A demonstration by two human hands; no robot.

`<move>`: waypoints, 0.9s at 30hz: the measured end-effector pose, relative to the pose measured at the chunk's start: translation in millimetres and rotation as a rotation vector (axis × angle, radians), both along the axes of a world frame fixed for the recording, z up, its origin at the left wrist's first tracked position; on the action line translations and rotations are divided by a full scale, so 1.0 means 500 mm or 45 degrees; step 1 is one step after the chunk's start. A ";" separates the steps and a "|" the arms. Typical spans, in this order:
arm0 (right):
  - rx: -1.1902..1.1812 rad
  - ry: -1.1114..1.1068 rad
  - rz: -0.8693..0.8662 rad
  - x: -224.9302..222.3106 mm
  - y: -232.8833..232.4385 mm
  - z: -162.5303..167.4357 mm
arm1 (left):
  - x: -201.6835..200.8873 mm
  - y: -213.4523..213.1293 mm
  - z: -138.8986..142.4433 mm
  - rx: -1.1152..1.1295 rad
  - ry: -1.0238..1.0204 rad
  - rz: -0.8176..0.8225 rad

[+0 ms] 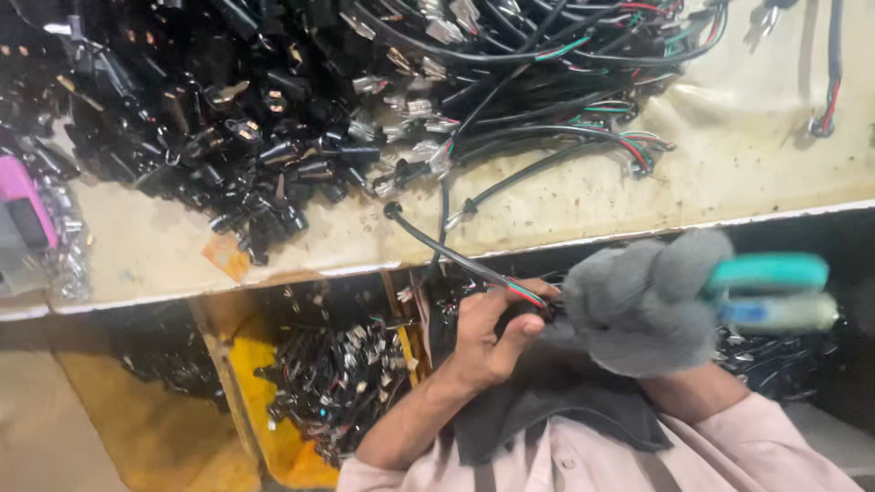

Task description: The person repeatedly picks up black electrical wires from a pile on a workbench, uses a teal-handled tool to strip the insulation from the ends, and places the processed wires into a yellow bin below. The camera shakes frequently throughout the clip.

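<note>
Far left, a pink object (18,196) is seen at the worktop (583,205) edge; a heap of black plugs (237,137) is spread across the worktop's left half; a tangle of black cables (547,118) with red and green cores is piled to its right; below the edge, a yellow bin (246,364) of more plugs is seen. At centre, one black cable (456,258) is pinched in the bare left hand (488,333), grip closed around its stripped coloured wires; just beside it, the grey-gloved right hand (643,305) is clenched on teal-handled pliers (775,290), whose handles stick out rightward; the pliers' head is hidden by the glove.
</note>
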State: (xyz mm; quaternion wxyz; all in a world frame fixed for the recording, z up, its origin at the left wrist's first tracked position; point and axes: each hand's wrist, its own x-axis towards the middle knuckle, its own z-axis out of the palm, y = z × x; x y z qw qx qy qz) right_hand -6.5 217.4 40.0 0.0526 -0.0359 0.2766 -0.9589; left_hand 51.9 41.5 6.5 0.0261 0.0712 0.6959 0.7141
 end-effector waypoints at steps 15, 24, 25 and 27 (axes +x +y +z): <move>2.942 0.794 0.104 -0.144 0.082 -0.028 | -0.081 -0.143 0.053 -1.346 0.178 -0.186; 2.759 0.781 0.115 -0.188 0.111 -0.069 | -0.258 -0.337 -0.064 -1.999 0.592 0.153; 2.695 0.749 0.076 -0.191 0.115 -0.071 | -0.251 -0.343 -0.064 -2.068 0.619 0.152; 2.596 0.752 0.043 -0.185 0.125 -0.081 | -0.238 -0.350 -0.046 -2.145 0.654 0.146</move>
